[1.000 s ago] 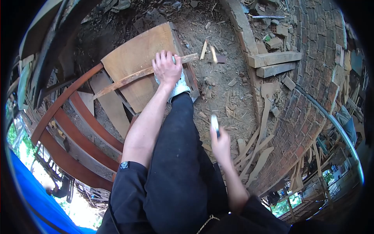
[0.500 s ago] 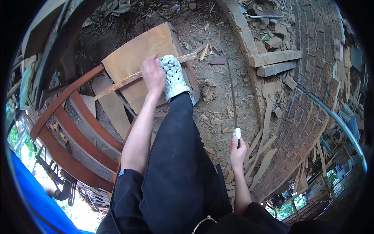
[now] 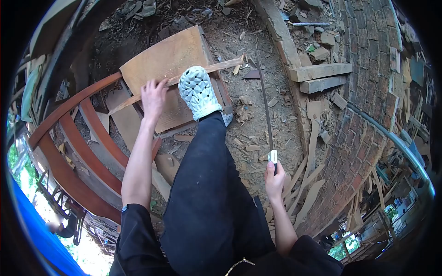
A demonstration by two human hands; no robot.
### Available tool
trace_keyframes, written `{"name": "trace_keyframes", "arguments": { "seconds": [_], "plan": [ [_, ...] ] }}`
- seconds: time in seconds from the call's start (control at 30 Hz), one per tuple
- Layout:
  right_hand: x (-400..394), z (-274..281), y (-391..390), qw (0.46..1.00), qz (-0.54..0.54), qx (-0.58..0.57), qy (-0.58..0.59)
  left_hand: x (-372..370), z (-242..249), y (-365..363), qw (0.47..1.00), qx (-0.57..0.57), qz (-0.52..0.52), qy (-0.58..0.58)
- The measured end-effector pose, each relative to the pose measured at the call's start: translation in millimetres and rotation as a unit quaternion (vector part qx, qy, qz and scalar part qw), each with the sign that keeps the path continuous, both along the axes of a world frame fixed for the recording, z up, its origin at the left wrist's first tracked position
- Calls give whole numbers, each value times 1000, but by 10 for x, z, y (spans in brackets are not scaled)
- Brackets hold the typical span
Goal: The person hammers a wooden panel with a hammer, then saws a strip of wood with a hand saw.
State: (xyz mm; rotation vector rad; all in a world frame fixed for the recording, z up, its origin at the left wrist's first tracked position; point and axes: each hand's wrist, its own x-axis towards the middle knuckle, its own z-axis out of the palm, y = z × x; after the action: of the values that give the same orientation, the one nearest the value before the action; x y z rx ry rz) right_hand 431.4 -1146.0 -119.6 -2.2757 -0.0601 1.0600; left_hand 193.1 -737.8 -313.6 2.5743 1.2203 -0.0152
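Note:
A long thin wooden strip (image 3: 221, 66) lies across a flat wooden board (image 3: 161, 55), with my foot in a pale, holed clog (image 3: 197, 89) on top of it. My left hand (image 3: 154, 97) is at the strip, left of the clog, its fingers bent over the wood. In my right hand (image 3: 275, 181) is the white and black handle of a long machete (image 3: 266, 101). Its dark narrow blade points away from me, the tip close to the strip's far right end.
Curved red-brown wooden slats (image 3: 87, 147) lie at the left. Two short beams (image 3: 321, 72) sit by a brick surface (image 3: 363, 41) at the right. Wood chips and offcuts (image 3: 311, 198) litter the dirt ground. A blue sheet (image 3: 41, 239) hangs at the lower left.
My left hand has moved left, from beside the clog onto the strip. The strip has shifted right, and the clog has moved slightly left. My right hand has shifted slightly left and down with the machete.

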Motion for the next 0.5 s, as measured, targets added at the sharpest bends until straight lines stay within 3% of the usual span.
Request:
{"name": "trace_keyframes", "arguments": {
  "seconds": [0.1,0.37,0.5],
  "plan": [
    [-50,10,118,1000,9,25,-5,316,-44,-94,999,6,-39,-21],
    [17,13,245,998,48,48,-17,450,-99,-105,999,-10,7,-36],
    [11,38,417,994,89,58,-5,463,26,86,995,-98,-13,-22]
  ]
}}
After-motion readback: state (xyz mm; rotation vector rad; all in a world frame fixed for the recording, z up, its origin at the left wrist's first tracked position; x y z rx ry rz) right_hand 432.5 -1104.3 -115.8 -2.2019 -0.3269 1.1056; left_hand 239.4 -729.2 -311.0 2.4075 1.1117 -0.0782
